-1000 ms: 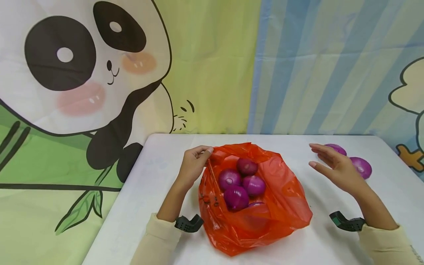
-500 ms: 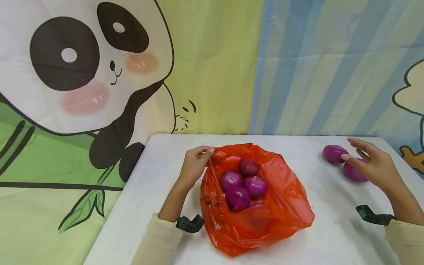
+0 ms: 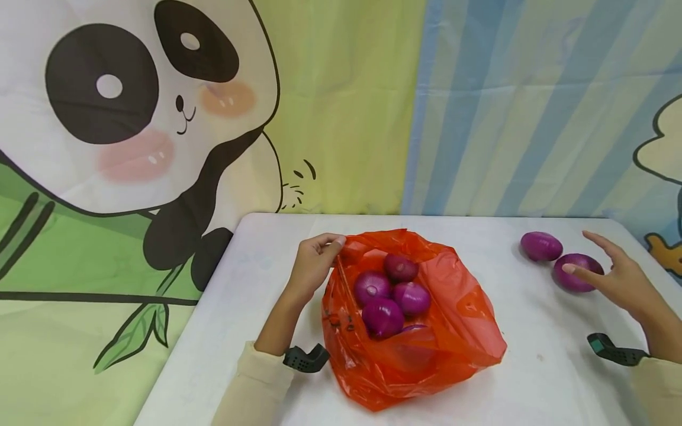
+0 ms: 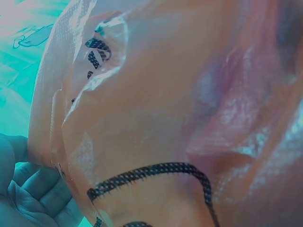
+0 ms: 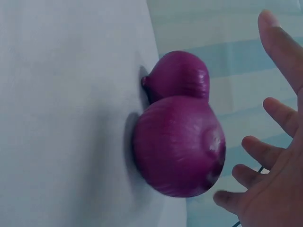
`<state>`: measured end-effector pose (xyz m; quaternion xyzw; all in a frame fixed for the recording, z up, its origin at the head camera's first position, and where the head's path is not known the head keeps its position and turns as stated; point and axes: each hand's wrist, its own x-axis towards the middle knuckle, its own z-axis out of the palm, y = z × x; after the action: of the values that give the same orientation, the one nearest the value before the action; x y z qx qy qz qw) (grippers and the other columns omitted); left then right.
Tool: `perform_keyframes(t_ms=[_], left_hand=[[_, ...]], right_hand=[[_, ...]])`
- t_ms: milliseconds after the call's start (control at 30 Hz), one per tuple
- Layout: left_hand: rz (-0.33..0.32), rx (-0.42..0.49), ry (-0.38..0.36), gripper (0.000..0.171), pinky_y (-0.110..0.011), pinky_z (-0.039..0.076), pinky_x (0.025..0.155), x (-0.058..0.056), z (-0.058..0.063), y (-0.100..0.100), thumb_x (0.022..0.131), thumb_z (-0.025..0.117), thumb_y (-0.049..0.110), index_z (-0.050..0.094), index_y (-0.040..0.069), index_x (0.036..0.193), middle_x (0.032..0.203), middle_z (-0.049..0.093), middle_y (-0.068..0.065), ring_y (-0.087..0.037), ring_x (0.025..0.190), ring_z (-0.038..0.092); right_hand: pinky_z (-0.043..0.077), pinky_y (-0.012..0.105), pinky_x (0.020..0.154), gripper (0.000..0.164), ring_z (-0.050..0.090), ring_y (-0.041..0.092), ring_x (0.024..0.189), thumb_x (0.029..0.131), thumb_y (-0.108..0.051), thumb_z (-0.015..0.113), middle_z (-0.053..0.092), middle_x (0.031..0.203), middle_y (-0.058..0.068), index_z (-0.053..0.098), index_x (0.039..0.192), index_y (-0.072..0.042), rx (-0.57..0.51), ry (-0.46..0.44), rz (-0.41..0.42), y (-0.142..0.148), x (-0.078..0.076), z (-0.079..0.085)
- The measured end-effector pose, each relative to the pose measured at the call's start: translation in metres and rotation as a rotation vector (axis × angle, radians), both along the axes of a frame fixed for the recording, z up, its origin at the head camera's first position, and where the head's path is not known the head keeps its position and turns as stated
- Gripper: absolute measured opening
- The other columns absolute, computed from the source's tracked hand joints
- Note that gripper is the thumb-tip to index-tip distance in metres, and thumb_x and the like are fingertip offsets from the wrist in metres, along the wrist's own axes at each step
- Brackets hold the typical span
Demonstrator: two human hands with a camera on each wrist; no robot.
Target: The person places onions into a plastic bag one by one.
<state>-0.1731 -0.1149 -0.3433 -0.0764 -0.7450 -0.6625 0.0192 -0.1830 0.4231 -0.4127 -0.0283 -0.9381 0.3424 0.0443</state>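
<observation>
My left hand (image 3: 314,266) pinches the left rim of a red plastic bag (image 3: 458,331) between thumb and fingers. Several purple onions (image 3: 382,318) lie inside, the lowest partly covered by the plastic. In the left wrist view, printed plastic of the bag (image 4: 142,118) fills most of the picture, beside the left hand (image 4: 42,189). At the right, two more onions sit on the table: a farther onion (image 3: 541,246) and a nearer onion (image 3: 575,273). My right hand (image 3: 626,281) hovers by the nearer one, fingers spread, holding nothing. The right wrist view shows that onion (image 5: 180,146) apart from the fingers.
A white table (image 3: 511,390) carries everything. Behind it hangs a cloth backdrop (image 3: 341,106) with a panda and stripes. A dark wrist device (image 3: 306,359) is on the left wrist, with a similar device (image 3: 615,350) on the right.
My right hand has moved right, away from the bag and over to the two loose onions, which are now more fully visible. The left hand keeps its grip on the bag's rim.
</observation>
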Motion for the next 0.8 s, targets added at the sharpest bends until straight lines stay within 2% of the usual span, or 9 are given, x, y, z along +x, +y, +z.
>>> perform_keyframes(t_ms=[167, 300, 467, 800], left_hand=[[-0.011, 0.002, 0.0, 0.024, -0.035, 0.057, 0.078, -0.001, -0.001, 0.001, 0.099, 0.056, 0.014, 0.069, -0.005, 0.106, 0.089, 0.072, -0.015, -0.027, 0.084, 0.07], [-0.017, 0.004, -0.002, 0.024, -0.035, 0.056, 0.079, 0.0, -0.001, 0.001, 0.1, 0.056, 0.014, 0.069, -0.005, 0.106, 0.09, 0.072, -0.016, -0.028, 0.085, 0.07], [-0.018, 0.0, 0.0, 0.024, -0.035, 0.056, 0.079, 0.0, -0.001, 0.0, 0.1, 0.056, 0.015, 0.069, -0.005, 0.106, 0.09, 0.072, -0.015, -0.027, 0.085, 0.07], [-0.017, -0.009, 0.006, 0.025, -0.036, 0.056, 0.08, 0.0, -0.001, -0.001, 0.1, 0.057, 0.015, 0.069, -0.005, 0.106, 0.09, 0.072, -0.014, -0.027, 0.085, 0.07]], right_hand=[[0.021, 0.081, 0.085, 0.093, 0.001, 0.065, 0.131, 0.093, -0.036, 0.066, -0.002, 0.151, 0.038, 0.004, 0.155, -0.005, 0.005, -0.039, 0.001, 0.007, 0.001, -0.009], [0.029, 0.078, 0.083, 0.084, 0.015, 0.066, 0.126, 0.095, -0.034, 0.064, 0.014, 0.143, 0.045, 0.015, 0.151, 0.004, 0.056, -0.064, 0.003, 0.011, 0.002, -0.013], [0.035, 0.076, 0.081, 0.07, 0.026, 0.063, 0.117, 0.097, -0.03, 0.061, 0.028, 0.132, 0.046, 0.028, 0.145, 0.01, 0.129, -0.074, -0.001, 0.013, 0.004, -0.015], [0.04, 0.073, 0.079, 0.068, 0.03, 0.061, 0.108, 0.095, -0.026, 0.065, 0.029, 0.126, 0.044, 0.033, 0.141, 0.013, 0.169, -0.012, 0.043, 0.001, 0.009, -0.018]])
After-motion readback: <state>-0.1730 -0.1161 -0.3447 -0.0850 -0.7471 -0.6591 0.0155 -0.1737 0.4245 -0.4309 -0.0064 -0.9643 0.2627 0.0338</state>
